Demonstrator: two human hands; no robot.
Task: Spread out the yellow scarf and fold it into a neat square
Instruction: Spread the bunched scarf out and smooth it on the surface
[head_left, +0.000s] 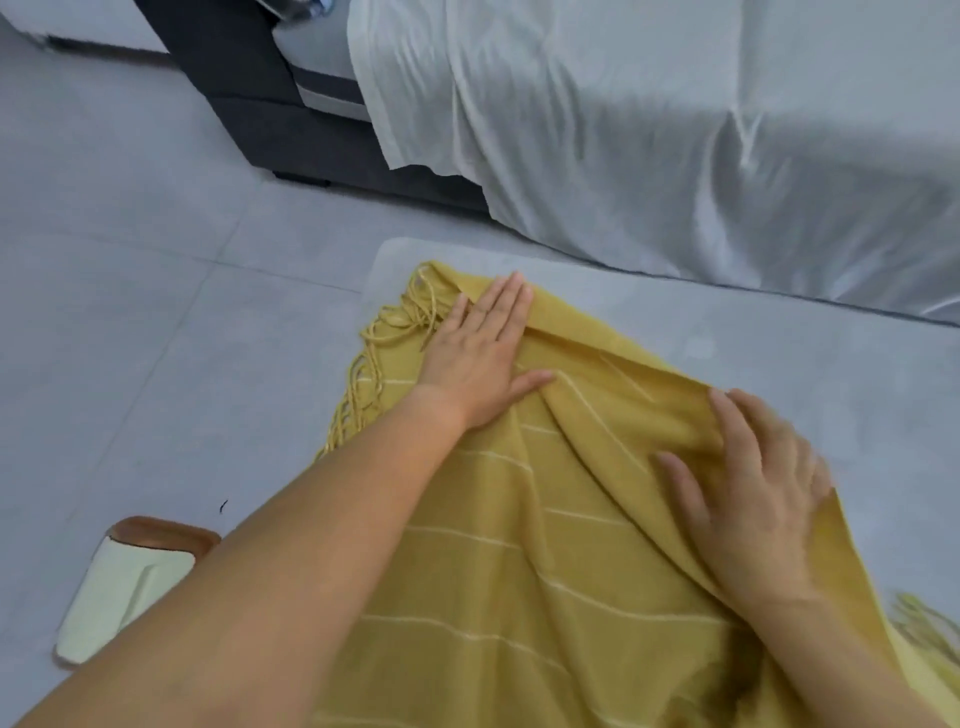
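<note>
A: Head view. Which step is this?

B: Spreading, I'd say. The scarf (545, 493) lies on a grey mat (727, 332) on the floor, beside the bed (649, 130). It is rumpled, with deep creases between the hands, and no fold has been made yet.

A: And the hands?

B: The left hand (480, 358) lies flat, fingers straight and together, pressing the far corner just beside the fringe (395, 332). The right hand (753, 499) is flat too, fingers splayed, palm on the cloth at its right edge. Neither holds anything.

A: Which way does it run?

B: One fringed end points far-left, and a second fringe (930, 623) shows at the near right. So the length seems to run from far-left to near-right, with the pale stripes lying crosswise in the view. The near part goes out of frame, so I can't be sure.

A: Next move?

B: Probably sweeping both palms outward to flatten the creases and square the edges before the first fold. The cloth looks soft and may bunch.

A: Anything else?

B: A slipper (119, 587) at the near left.
</note>
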